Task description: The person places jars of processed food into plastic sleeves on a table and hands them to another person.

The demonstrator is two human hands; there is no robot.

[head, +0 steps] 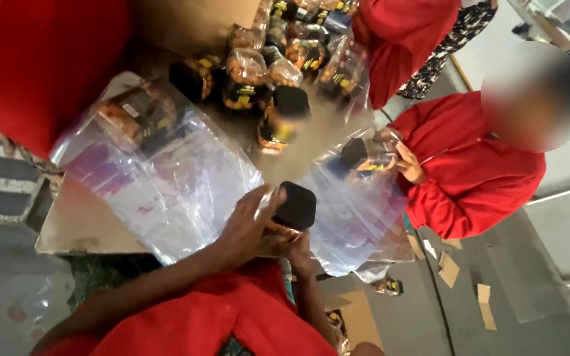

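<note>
Both hands, left (249, 227) and right (298, 254), clasp a black-lidded jar (291, 211), likely rigid, slick; best gripped round its body.

The jar (289, 212) shows little more than its black lid; the left hand (249, 227) covers its body, and the right hand (300, 254) is mostly tucked beneath. The jars (258, 72) on the table (80, 224) are blurred, their contents unreadable. A co-worker's red sleeve (34, 66) is cut off at the top left.
</note>
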